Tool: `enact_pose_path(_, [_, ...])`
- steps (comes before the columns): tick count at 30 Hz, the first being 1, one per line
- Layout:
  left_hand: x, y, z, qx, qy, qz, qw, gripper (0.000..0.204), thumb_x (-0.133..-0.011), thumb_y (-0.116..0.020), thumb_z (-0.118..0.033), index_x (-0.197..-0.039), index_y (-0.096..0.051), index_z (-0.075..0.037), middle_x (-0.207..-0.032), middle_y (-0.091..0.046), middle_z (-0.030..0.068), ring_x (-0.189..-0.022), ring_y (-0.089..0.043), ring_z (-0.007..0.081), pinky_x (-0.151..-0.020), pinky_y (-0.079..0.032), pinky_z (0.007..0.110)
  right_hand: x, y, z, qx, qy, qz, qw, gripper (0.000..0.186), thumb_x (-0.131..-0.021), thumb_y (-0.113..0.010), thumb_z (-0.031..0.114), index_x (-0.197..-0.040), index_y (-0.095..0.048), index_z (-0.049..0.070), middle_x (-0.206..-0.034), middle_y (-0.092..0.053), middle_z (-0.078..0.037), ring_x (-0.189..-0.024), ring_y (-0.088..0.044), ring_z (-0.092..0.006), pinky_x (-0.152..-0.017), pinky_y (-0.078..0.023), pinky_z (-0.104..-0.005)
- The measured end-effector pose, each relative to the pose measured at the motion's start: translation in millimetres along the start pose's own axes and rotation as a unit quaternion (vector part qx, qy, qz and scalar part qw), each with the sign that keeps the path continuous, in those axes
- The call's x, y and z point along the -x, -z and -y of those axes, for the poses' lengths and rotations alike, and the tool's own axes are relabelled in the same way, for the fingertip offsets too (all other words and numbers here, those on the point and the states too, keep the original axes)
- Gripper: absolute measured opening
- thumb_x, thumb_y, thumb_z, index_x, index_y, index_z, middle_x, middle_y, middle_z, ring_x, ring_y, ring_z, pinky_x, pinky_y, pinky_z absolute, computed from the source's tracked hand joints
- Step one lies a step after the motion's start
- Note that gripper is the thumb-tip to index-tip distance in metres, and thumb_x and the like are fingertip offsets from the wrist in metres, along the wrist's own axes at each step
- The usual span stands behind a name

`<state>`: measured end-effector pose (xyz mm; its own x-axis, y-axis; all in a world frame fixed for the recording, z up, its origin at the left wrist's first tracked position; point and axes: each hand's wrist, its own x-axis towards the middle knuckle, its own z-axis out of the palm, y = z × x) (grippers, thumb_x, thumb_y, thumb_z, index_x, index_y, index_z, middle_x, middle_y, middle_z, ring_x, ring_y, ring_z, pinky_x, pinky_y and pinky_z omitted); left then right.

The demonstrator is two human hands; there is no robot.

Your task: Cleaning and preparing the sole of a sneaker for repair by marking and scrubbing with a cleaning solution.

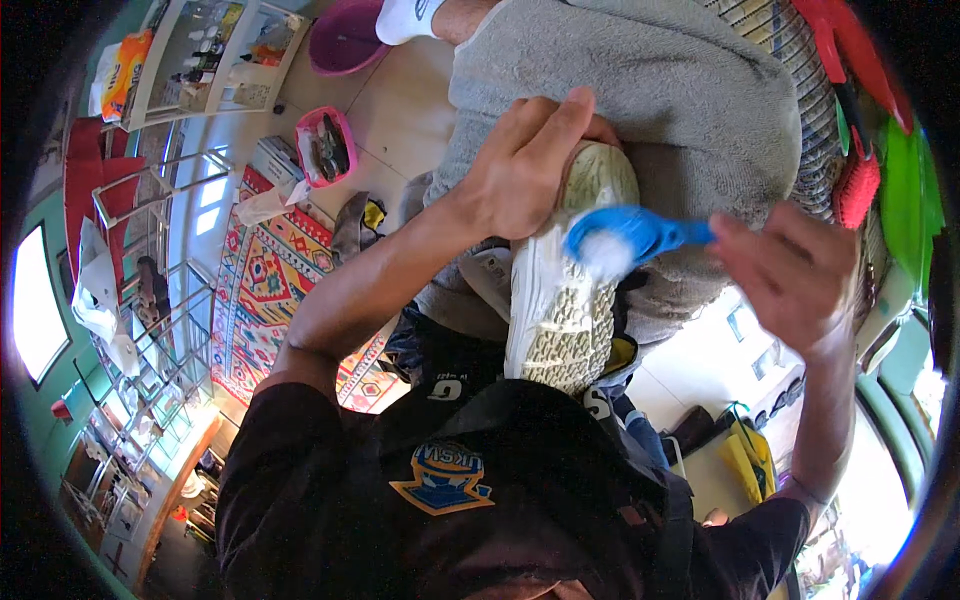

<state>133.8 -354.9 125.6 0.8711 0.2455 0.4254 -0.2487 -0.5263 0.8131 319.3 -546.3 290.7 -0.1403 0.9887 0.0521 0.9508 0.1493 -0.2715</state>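
- The left grip [530, 165] was closed over the far end of a pale shoe [570, 330], with the bent fingers wrapped around its toe.
- The right grip [790, 270], somewhat blurred, was closed around the handle end of a blue brush [645, 230], right of the shoe.
- The shoe lay lengthwise from far to near, between the forearms, its patterned sole turned up and its sidewall facing left. Its near end reached the person's dark shirt [340, 500].
- The brush's white bristles faced the middle of the shoe; blur hid whether they touched it. White, foamy-looking smears covered part of the sole and sidewall.
- A grey towel [690, 110] was spread beneath and beyond the shoe, on the far side and to the right.
- A red brush [857, 190] stood at the far right, beside a bright green object [912, 210] that could not be made out fully.
- On the floor at the far left were a purple basin [345, 40] and, a little nearer, a pink basket [348, 133] with dark items inside.
- A patterned rug [265, 310] lay left of the left forearm.
- A yellow bag [748, 460] stood on the near right, well apart from the shoe.
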Motion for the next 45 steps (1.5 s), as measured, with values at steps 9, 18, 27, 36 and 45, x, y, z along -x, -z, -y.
enact_pose_path(9, [-3.8, 11.9, -28.7, 0.249, 0.213, 0.041, 0.944, 0.048, -0.101, -0.042, -0.037, -0.119, -0.057, 0.005, -0.092, -0.072, 0.0151, -0.080, -0.068, 0.0235, -0.079, -0.053, 0.035, -9.8, -1.3, -1.1, 0.010, -0.035, -0.090, 0.995, 0.029, -0.072, -0.085, 0.017, -0.100, -0.078, 0.017, -0.063, -0.052, 0.004, -0.044, -0.046, -0.0107, -0.036, -0.034, -0.0292])
enact_pose_path(18, [4.9, 19.2, -36.2, 0.142, 0.142, -0.037, 0.979, 0.076, -0.107, -0.025, -0.054, -0.102, -0.070, 0.007, -0.091, -0.072, 0.0162, -0.083, -0.070, 0.0233, -0.077, -0.054, 0.034, -2.4, 0.0, 12.4, 0.009, -0.034, -0.050, 0.998, 0.028, -0.076, -0.081, 0.014, -0.104, -0.078, 0.015, -0.062, -0.048, 0.001, -0.045, -0.047, -0.0113, -0.037, -0.037, -0.0310])
enact_pose_path(27, [8.2, 20.5, -30.1, 0.302, 0.285, -0.005, 0.910, 0.085, -0.105, -0.021, -0.061, -0.100, -0.069, 0.009, -0.092, -0.071, 0.0163, -0.079, -0.069, 0.0208, -0.075, -0.054, 0.032, -11.5, 5.6, 15.9, 0.016, -0.025, -0.062, 0.998, 0.031, -0.078, -0.082, 0.012, -0.108, -0.076, 0.010, -0.063, -0.046, 0.000, -0.047, -0.043, -0.0118, -0.038, -0.034, -0.0304])
enact_pose_path(36, [0.1, 45.9, -48.7, 0.199, 0.221, 0.043, 0.954, 0.089, -0.105, -0.012, -0.059, -0.102, -0.069, 0.008, -0.099, -0.069, 0.0190, -0.089, -0.069, 0.0269, -0.083, -0.053, 0.038, 2.7, 6.0, 10.4, -0.051, 0.026, -0.051, 0.997, 0.031, -0.076, -0.082, 0.006, -0.107, -0.076, 0.006, -0.064, -0.046, -0.002, -0.049, -0.048, -0.0134, -0.040, -0.034, -0.0312])
enact_pose_path(45, [2.9, 41.1, -39.2, 0.311, 0.161, 0.083, 0.933, 0.098, -0.101, -0.009, -0.068, -0.105, -0.069, 0.009, -0.099, -0.067, 0.0205, -0.092, -0.065, 0.0293, -0.084, -0.050, 0.039, 15.9, 2.7, 8.4, -0.034, 0.052, -0.039, 0.997, 0.037, -0.067, -0.086, 0.017, -0.103, -0.077, 0.015, -0.061, -0.042, 0.002, -0.045, -0.044, -0.0117, -0.039, -0.031, -0.0304])
